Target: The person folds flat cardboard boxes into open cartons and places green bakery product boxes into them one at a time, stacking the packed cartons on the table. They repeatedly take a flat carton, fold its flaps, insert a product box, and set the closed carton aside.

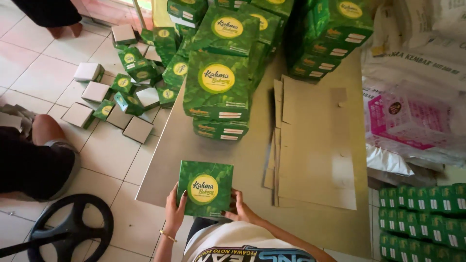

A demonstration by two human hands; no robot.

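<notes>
We are holding a green square box (pixel 205 188) flat at the bench's (pixel 242 160) near edge, left hand (pixel 174 208) and right hand (pixel 239 207) fingers clasping its lower corners, seemingly squaring it before the stacked boxes (pixel 217 92) behind.

your left hand (pixel 174 209) and right hand (pixel 241 209) grip a green square box (pixel 205 187) at the desk (pixel 194 150) edge, flat cardboard sheets (pixel 315 145) beside it.

Packing room: stacked green boxes (pixel 216 92), flat cardboard (pixel 315 145)
</notes>
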